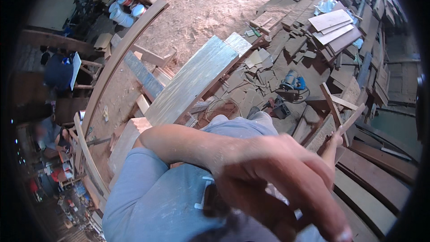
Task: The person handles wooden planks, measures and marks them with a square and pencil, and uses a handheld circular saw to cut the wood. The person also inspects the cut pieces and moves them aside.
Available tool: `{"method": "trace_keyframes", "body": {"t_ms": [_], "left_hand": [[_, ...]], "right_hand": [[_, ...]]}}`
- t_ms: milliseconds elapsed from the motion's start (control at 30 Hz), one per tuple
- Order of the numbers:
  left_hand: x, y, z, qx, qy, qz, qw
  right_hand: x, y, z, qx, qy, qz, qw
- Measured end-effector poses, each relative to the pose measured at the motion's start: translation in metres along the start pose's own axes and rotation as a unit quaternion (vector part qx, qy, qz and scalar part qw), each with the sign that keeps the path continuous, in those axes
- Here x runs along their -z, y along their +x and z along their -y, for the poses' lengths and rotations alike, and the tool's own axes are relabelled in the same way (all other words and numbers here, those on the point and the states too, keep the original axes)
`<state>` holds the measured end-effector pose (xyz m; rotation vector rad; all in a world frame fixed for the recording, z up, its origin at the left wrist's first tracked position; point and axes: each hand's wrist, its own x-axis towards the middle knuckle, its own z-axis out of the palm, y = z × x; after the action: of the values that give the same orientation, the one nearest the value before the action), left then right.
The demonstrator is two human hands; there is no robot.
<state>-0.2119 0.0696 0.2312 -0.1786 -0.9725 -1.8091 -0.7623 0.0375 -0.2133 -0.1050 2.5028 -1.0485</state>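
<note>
At the far left, people (51, 134) sit by shelves in a dim corner. A long curved wooden rail (118, 58) sweeps from the upper middle down toward them, with white buckets (122, 12) beyond its top end. The floor (201, 4) is bare earth thick with sawdust. In the middle a broad pale plank (192, 80) lies slanted on other boards, its near end just above the person's grey-clad knee (233, 127).

The left hand (277, 183) fills the lower middle, very close to the camera and blurred; its fingers are loosely curled and part spread, and whether it holds anything cannot be told. Beyond it, offcuts (264, 69) litter the ground, and a blue power tool (292, 81) with its cable sits among them.

To the right, the right hand (335, 141) is closed around the lower end of a thin wooden slat (332, 105), which stands up among other crossed slats. Behind, stacked boards (333, 24) pile up toward the bright upper right, and dark planks (376, 183) lie at the lower right.
</note>
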Motion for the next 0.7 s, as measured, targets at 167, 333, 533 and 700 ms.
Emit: {"method": "trace_keyframes", "body": {"t_ms": [167, 333, 533, 700], "left_hand": [[-0.007, 0.010, 0.028, -0.047, -0.154, 0.000, 0.987], [-0.010, 0.036, 0.059, -0.076, -0.340, -0.024, 0.937], [-0.034, 0.079, 0.095, -0.224, -0.368, -0.062, 0.900], [0.045, 0.023, 0.011, 0.180, 0.051, -0.033, 0.982]], "right_hand": [[-0.007, 0.010, -0.016, 0.154, -0.324, -0.085, 0.930], [-0.042, -0.049, 0.005, 0.482, -0.312, -0.319, 0.753], [-0.150, -0.258, 0.096, 0.556, -0.111, 0.340, 0.751], [-0.231, -0.388, 0.125, 0.267, -0.037, 0.700, 0.662]]}}
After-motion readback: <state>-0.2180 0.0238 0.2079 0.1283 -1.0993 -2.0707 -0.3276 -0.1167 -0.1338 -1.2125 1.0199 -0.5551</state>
